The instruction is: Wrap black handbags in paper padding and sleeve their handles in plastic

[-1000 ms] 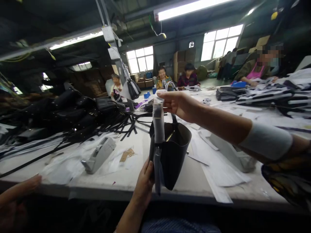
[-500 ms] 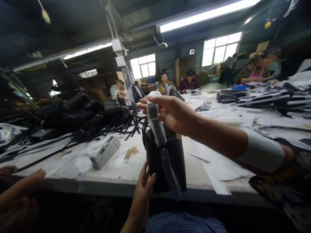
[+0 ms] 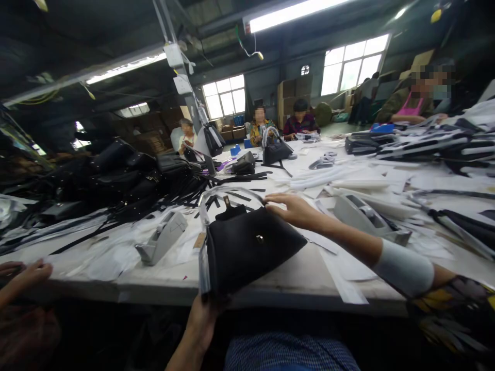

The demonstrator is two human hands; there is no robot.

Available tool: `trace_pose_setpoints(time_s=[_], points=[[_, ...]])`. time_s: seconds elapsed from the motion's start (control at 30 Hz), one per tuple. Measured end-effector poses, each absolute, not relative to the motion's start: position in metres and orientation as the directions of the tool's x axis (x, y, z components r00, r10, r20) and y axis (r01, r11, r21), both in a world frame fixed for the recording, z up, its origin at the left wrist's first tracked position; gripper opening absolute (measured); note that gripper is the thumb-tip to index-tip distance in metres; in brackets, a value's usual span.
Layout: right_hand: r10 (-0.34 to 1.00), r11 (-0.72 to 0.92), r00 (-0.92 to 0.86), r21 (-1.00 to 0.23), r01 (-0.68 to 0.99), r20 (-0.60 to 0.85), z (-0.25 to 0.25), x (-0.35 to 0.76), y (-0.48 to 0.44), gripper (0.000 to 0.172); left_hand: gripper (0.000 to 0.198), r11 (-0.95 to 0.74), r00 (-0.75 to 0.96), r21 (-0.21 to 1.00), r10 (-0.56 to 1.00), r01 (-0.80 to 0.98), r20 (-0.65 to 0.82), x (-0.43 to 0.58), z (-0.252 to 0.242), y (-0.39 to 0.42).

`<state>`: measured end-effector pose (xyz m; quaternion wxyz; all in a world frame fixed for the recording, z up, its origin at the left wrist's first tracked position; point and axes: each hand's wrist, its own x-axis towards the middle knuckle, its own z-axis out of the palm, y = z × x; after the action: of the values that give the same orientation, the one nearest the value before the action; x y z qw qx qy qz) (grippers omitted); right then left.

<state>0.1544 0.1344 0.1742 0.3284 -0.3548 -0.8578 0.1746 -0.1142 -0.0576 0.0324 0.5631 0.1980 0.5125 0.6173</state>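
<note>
A black handbag lies flat on the white table, its flap with a small metal stud facing up. Its curved handle is wrapped in clear plastic and arches above the bag. My right hand rests on the bag's upper right corner by the handle end, fingers closed on it. My left hand grips the bag's lower left corner at the table's near edge.
A grey tape dispenser sits left of the bag and another tape dispenser to the right. Black straps and bags are heaped at left. Paper strips cover the table. Another person's hand shows at far left; several workers sit beyond.
The bag stood upright, held up by its wrapped handle; now it lies flat on the table. My right hand came down to the bag's top corner, my left moved to its bottom.
</note>
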Motion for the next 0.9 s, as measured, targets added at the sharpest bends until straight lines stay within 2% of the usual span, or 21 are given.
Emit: trace_pose_setpoints(time_s=[0.1,0.2,0.3,0.4,0.5,0.57,0.63,0.7,0.73,0.83,0.9], points=[[0.823,0.565,-0.457,-0.558,0.608,0.337,0.109,0.177,0.133,0.051,0.044,0.230,-0.325,0.855,0.854,-0.465,-0.407,-0.110,0.039,-0.040],[0.845,0.522,-0.417,-0.682,0.513,0.334,0.066,0.182,0.128,0.044,0.050,0.214,-0.345,0.865,0.853,-0.453,-0.392,-0.101,0.059,-0.019],[0.845,0.530,-0.338,-0.729,0.433,0.414,0.060,0.185,0.106,0.035,0.041,0.105,-0.369,0.867,0.875,-0.486,-0.313,-0.098,0.074,-0.007],[0.831,0.554,-0.278,-0.671,0.493,0.482,0.071,0.199,0.072,0.037,0.037,0.043,-0.370,0.849,0.887,-0.527,-0.275,-0.095,0.078,-0.005],[0.805,0.539,-0.211,-0.538,0.648,0.554,0.079,0.225,0.046,0.046,0.038,0.141,-0.279,0.860,0.909,-0.490,-0.308,-0.093,0.070,-0.008],[0.774,0.534,-0.208,-0.439,0.723,0.598,0.080,0.242,0.039,0.045,0.039,0.263,-0.227,0.926,0.917,-0.271,-0.327,-0.095,0.063,-0.013],[0.734,0.568,-0.278,-0.334,0.752,0.620,0.080,0.255,0.037,0.038,0.035,0.308,-0.238,0.943,0.932,0.126,-0.272,-0.102,0.060,-0.020],[0.686,0.635,-0.409,-0.220,0.741,0.602,0.081,0.262,0.039,0.037,0.031,0.216,-0.266,0.852,0.959,0.476,-0.094,-0.108,0.066,-0.028],[0.662,0.671,-0.481,-0.168,0.723,0.574,0.082,0.264,0.041,0.041,0.028,0.168,-0.302,0.802,0.953,0.573,0.016,-0.109,0.073,-0.033],[0.597,0.755,-0.650,-0.053,0.654,0.470,0.086,0.260,0.049,0.059,0.018,-0.035,-0.324,0.757,0.891,0.652,0.319,-0.095,0.096,-0.040],[0.570,0.786,-0.715,-0.014,0.618,0.405,0.088,0.255,0.056,0.070,0.033,-0.245,-0.127,0.739,0.904,0.628,0.408,-0.074,0.107,-0.034]])
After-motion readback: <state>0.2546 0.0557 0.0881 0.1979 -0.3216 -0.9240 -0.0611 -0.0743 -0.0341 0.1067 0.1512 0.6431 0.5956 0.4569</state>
